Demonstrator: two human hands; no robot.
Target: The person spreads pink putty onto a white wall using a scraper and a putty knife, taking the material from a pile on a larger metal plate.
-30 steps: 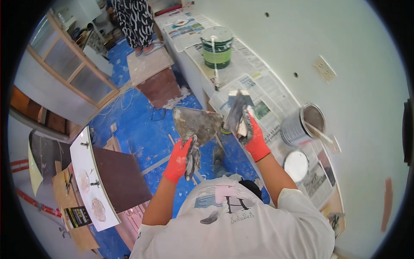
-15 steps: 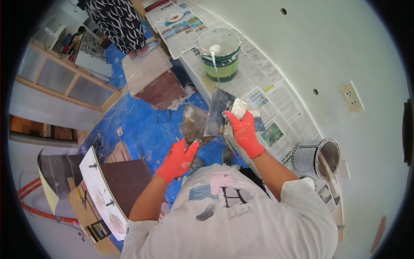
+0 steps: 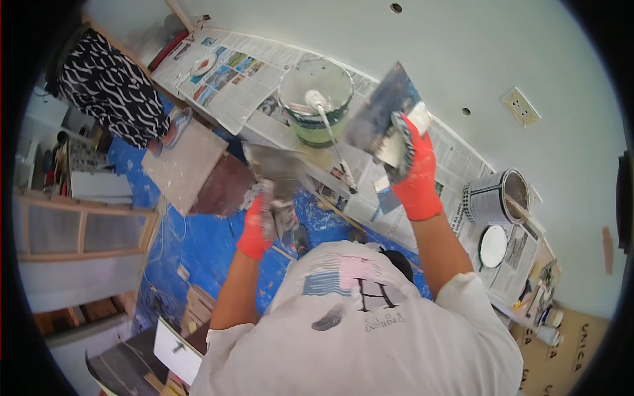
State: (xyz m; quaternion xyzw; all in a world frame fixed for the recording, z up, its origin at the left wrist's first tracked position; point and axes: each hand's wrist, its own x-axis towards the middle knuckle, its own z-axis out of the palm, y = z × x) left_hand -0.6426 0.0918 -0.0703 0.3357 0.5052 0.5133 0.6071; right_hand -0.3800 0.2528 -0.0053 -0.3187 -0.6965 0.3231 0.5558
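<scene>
Trowels, two: one broad steel blade (image 3: 382, 119) gripped in the raised right hand (image 3: 415, 173) near the wall; one smeared trowel (image 3: 274, 168) clasped in the left hand (image 3: 256, 228). Gloves, red, two. Buckets, two: green-banded bucket (image 3: 316, 99) holding one roller; grey tin (image 3: 492, 196). Newspaper (image 3: 231, 72) beneath.

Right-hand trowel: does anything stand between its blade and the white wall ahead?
Nothing visible does. The right hand holds the trowel raised toward the wall; the bucket sits lower, to its left, on the newspaper.
</scene>
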